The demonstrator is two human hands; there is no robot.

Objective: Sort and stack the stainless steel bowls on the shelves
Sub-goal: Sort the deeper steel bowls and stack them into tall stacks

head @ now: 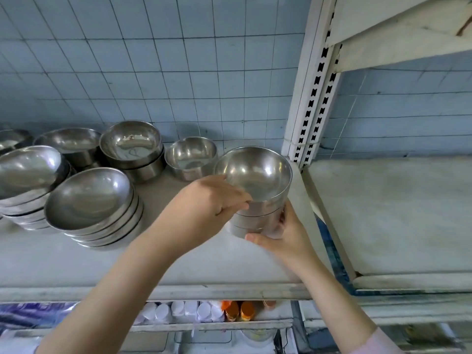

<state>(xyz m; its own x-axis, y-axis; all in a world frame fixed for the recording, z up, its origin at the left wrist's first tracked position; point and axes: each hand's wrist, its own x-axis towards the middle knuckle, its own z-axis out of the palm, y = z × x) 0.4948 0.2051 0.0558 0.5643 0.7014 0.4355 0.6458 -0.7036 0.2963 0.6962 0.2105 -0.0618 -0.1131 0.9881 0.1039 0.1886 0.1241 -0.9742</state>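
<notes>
While its top rim is pinched by the left hand (209,200), the stack of bowls (255,175) at mid-frame is gripped low by the curled fingers (255,238) of the right hand (286,241)

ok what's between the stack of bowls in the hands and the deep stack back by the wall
One single steel bowl, upright and empty, stands on the shelf between the held stack and the deep stack, seen in the head view.
</notes>
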